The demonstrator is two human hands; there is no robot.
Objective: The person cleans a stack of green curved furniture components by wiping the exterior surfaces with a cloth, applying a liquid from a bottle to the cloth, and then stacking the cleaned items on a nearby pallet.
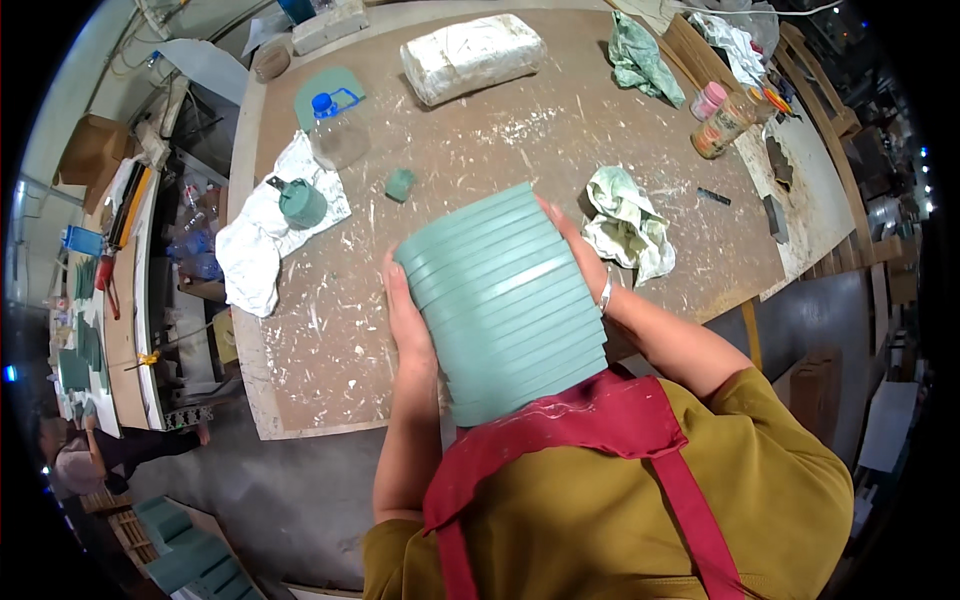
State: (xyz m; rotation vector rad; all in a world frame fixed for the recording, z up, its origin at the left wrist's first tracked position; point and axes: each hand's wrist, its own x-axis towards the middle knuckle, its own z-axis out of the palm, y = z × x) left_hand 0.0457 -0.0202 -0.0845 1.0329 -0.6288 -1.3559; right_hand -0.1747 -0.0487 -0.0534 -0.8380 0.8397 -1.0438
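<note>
A pale green ribbed piece (pixel 505 300), made of overlapping slat-like bands with a curved face, is held close against my red apron (pixel 560 415). My left hand (pixel 407 318) presses on its left side, thumb lying along the edge. On the far right side, my right hand (pixel 575 245) grips the opposite edge, its fingers partly hidden behind the piece. Just beyond it on the table lies a small green block (pixel 400 184). A crumpled, green-stained white cloth (pixel 628 225) rests to the right of my right hand.
The paint-spattered table (pixel 330 380) carries a green-coated cup (pixel 302 205) on a white cloth (pixel 250 265), a clear blue-capped bottle (pixel 340 140), a white wrapped block (pixel 475 58), a jar (pixel 722 132) and a dark short bar (pixel 714 196). Another person (pixel 85 465) is at far left.
</note>
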